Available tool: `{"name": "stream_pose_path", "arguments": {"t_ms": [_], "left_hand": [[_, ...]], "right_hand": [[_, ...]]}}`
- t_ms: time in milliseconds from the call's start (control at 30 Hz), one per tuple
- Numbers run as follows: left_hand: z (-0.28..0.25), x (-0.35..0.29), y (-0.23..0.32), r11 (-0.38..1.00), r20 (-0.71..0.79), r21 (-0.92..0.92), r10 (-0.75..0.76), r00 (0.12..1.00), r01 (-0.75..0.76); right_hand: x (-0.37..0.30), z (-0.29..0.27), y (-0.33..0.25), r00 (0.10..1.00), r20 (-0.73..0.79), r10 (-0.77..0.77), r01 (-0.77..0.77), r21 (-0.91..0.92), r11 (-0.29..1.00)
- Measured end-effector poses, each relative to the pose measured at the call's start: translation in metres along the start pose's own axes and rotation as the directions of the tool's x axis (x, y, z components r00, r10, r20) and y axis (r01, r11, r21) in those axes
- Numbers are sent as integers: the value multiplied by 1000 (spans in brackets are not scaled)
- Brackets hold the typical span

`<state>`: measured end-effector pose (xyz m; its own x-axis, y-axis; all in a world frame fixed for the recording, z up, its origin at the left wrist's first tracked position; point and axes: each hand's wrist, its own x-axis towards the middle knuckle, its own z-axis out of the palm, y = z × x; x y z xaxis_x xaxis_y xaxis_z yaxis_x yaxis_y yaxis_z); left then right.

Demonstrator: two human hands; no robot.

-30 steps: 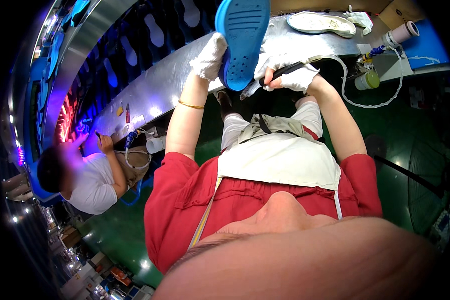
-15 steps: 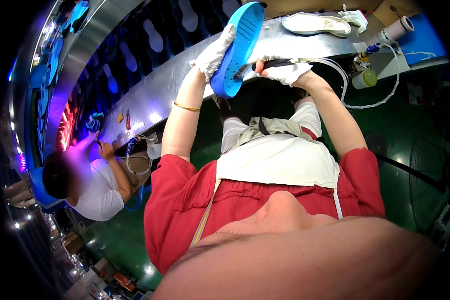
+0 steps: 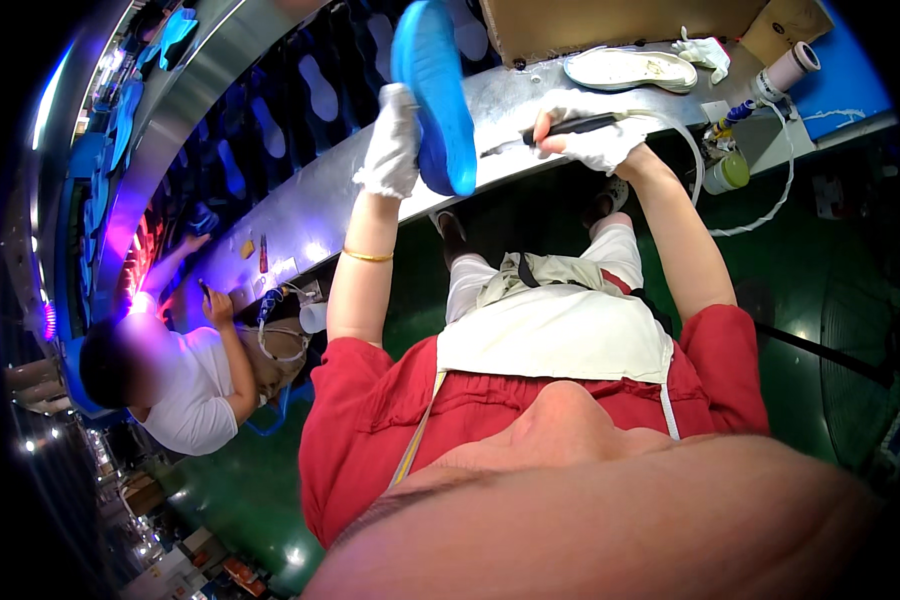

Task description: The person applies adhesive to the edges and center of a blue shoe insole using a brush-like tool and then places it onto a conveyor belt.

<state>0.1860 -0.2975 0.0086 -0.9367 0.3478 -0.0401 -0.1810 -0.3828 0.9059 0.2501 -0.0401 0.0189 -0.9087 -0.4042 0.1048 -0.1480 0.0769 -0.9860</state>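
- Your left hand (image 3: 392, 140), in a white glove, is clamped on a blue shoe sole (image 3: 436, 92) and holds it on edge above the metal workbench (image 3: 310, 205), its length running away from you.
- Your right hand (image 3: 592, 138), also gloved in white, is closed around a dark pen-like tool (image 3: 566, 127) that lies almost level, its tip pointing left toward the sole; tip and sole are close but apart.
- A white hose (image 3: 770, 200) loops from the tool side down past the bench edge on your right.
- A white shoe sole (image 3: 630, 70) lies flat on the bench beyond your right hand, with a crumpled white cloth (image 3: 708, 48) just beside it.
- A small jar with a yellow-green lid (image 3: 726, 172) stands at the bench edge near your right wrist; the lid is on, so its contents cannot be told.
- A white roll (image 3: 788, 70) lies tilted on the blue surface at the far right.
- A brown cardboard box (image 3: 610, 22) stands behind the white sole; its inside is out of sight.
- Another person in a white shirt (image 3: 195, 400) sits to your left at the same bench, one hand raised toward the purple-lit area.
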Motion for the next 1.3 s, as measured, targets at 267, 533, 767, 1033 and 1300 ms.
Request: {"name": "stream_pose_path", "arguments": {"t_ms": [267, 533, 767, 1033, 1300], "left_hand": [[-22, -16, -36, 801, 233, -494, -254, 939, 339], [24, -46, -96, 613, 399, -703, -81, 913, 361], [40, -41, -97, 705, 238, -669, -99, 966, 237], [46, -44, -80, 805, 109, -581, -71, 991, 122], [26, -27, -72, 806, 31, -589, -57, 998, 64]], "right_hand": [[-16, 30, 5, 963, -256, -89, 114, 86, 990], [-3, 37, 12, 831, -504, -235, 195, -131, 972], [-20, 58, 4, 927, -303, -221, 182, -152, 971], [-20, 66, -1, 871, -185, -455, 344, -433, 833], [-33, 71, -9, 879, 5, -477, 406, -531, 743]]}}
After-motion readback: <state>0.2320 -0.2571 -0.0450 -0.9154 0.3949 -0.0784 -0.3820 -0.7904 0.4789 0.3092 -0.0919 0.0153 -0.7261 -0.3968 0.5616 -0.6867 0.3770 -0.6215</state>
